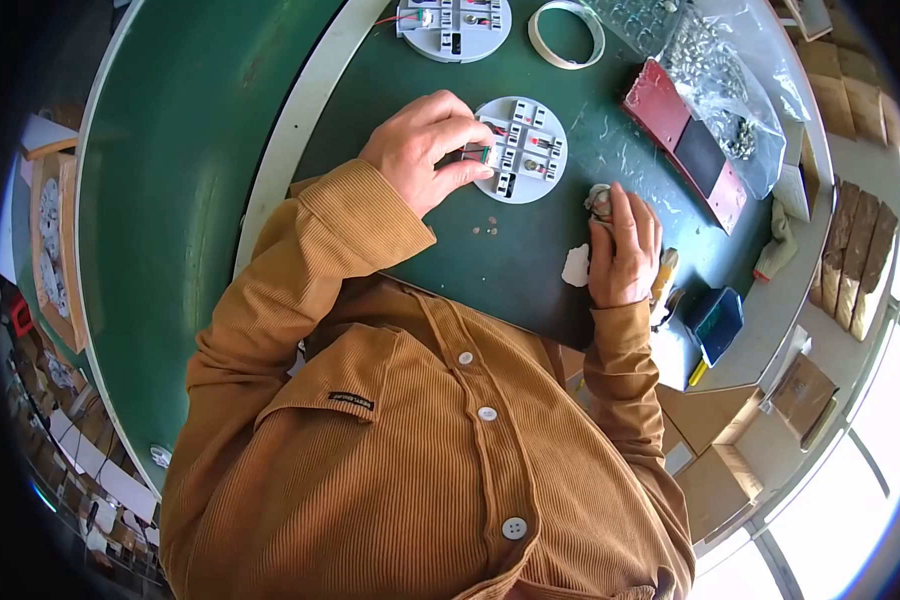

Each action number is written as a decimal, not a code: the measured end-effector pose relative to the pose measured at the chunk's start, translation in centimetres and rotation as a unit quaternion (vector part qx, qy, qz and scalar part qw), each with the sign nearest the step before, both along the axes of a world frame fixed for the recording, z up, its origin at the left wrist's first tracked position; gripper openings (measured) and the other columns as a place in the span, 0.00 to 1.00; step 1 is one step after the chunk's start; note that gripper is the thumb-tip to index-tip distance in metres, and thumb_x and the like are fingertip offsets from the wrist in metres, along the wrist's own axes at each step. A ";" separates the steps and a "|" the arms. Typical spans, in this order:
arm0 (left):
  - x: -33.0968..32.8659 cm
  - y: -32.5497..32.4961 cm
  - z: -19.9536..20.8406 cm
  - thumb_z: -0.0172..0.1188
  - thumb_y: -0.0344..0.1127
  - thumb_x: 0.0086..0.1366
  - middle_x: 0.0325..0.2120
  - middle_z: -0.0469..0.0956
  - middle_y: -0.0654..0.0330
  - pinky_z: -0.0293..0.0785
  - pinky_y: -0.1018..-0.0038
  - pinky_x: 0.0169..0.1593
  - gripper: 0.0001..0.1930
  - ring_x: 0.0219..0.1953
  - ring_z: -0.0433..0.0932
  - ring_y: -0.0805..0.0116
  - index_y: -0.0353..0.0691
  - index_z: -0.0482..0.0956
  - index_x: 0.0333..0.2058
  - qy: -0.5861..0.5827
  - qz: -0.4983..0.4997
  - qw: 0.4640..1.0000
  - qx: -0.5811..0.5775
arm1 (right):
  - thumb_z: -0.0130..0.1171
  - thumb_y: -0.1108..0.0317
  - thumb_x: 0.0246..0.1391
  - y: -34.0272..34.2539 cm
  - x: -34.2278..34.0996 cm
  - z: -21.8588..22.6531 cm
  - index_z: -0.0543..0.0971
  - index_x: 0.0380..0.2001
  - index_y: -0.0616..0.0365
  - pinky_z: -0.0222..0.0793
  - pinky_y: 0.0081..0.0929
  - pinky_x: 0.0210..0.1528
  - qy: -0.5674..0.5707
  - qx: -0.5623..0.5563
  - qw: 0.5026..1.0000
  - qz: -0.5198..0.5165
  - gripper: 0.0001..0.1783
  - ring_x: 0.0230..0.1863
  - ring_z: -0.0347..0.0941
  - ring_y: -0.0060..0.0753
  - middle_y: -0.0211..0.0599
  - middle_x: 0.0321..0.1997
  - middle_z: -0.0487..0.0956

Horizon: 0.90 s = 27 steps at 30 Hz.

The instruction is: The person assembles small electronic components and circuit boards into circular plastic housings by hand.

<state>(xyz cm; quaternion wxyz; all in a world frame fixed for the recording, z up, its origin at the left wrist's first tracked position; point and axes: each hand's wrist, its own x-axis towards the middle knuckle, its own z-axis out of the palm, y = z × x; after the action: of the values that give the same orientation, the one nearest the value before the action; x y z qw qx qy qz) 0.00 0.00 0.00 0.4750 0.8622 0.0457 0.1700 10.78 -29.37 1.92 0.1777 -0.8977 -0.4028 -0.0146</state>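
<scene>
A round light-grey plastic base (533,186) with raised clips and small metal parts lies flat on the green table. My left hand (420,148) is at its left edge, thumb and fingers pinched around a small green part (486,156) with thin wires near it. The fingers partly cover that side of the base. Further right, my right hand (625,248) has its fingertips closed on a crumpled greyish wad (599,202) resting on the table. What the wad consists of is not clear. A torn white scrap (576,266) lies beside that hand.
Another grey base (457,42) with a red wire lies at the far edge, near a tape roll (541,47). On the right are a dark red bar-shaped tool (658,105), a clear bag of small metal parts (710,60), a yellow handle (664,275) and a dark blue box (720,325).
</scene>
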 end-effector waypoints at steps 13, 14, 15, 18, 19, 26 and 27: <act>0.2 0.0 -0.2 0.74 0.20 0.51 0.37 0.76 0.64 0.78 0.68 0.43 0.16 0.36 0.77 0.63 0.42 0.81 0.38 -0.024 0.028 0.999 -0.003 | 0.72 0.76 0.54 12.1 -1.0 6.1 0.86 0.56 0.53 0.77 0.27 0.40 0.082 0.042 0.986 0.137 0.25 0.38 0.81 0.34 0.34 0.51 0.83; 0.2 0.0 -0.3 0.74 0.19 0.50 0.37 0.76 0.64 0.78 0.68 0.43 0.17 0.36 0.77 0.63 0.42 0.81 0.38 -0.025 0.028 0.999 -0.008 | 0.73 0.75 0.54 12.5 -1.1 6.0 0.86 0.55 0.52 0.77 0.27 0.39 0.080 0.027 0.987 0.140 0.24 0.37 0.80 0.33 0.33 0.50 0.82; 0.0 0.1 -0.4 0.74 0.19 0.50 0.37 0.76 0.64 0.78 0.68 0.43 0.17 0.36 0.77 0.63 0.42 0.81 0.38 -0.025 0.031 0.999 -0.012 | 0.73 0.75 0.54 12.8 -1.4 6.0 0.86 0.55 0.52 0.77 0.27 0.39 0.080 0.024 0.986 0.143 0.24 0.37 0.80 0.33 0.33 0.50 0.82; 0.0 0.3 -0.6 0.73 0.18 0.50 0.38 0.77 0.63 0.78 0.68 0.44 0.19 0.37 0.78 0.62 0.42 0.82 0.39 -0.029 0.032 0.999 -0.019 | 0.73 0.73 0.55 13.4 -2.5 6.1 0.86 0.56 0.50 0.77 0.27 0.39 0.050 -0.038 0.991 0.114 0.24 0.36 0.80 0.33 0.32 0.50 0.82; 0.0 0.2 -0.6 0.73 0.17 0.49 0.38 0.77 0.63 0.79 0.68 0.45 0.19 0.37 0.78 0.61 0.42 0.82 0.40 -0.032 0.030 0.999 -0.019 | 0.74 0.72 0.55 13.3 -2.7 6.2 0.86 0.56 0.50 0.77 0.27 0.39 0.039 -0.057 0.992 0.102 0.24 0.36 0.80 0.33 0.32 0.50 0.82; 0.2 -0.2 0.4 0.75 0.21 0.50 0.43 0.79 0.63 0.78 0.67 0.52 0.19 0.44 0.79 0.61 0.43 0.83 0.42 -0.036 0.043 0.997 -0.047 | 0.66 0.76 0.60 10.2 -0.4 7.7 0.84 0.57 0.58 0.76 0.27 0.45 0.134 0.174 0.975 0.045 0.21 0.39 0.80 0.33 0.35 0.48 0.84; 0.4 -0.7 1.0 0.75 0.23 0.50 0.44 0.79 0.63 0.77 0.66 0.53 0.18 0.46 0.79 0.61 0.43 0.84 0.41 -0.064 0.049 0.997 0.005 | 0.66 0.76 0.60 8.9 0.1 7.7 0.84 0.57 0.58 0.76 0.27 0.45 0.131 0.177 0.975 0.041 0.21 0.39 0.80 0.33 0.35 0.48 0.84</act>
<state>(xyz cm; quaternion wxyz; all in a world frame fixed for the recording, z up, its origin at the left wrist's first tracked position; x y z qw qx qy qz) 0.44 -0.71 1.00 0.4633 0.8489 0.0564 0.2481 10.87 -20.43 9.63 0.3857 -0.8287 -0.4036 0.0396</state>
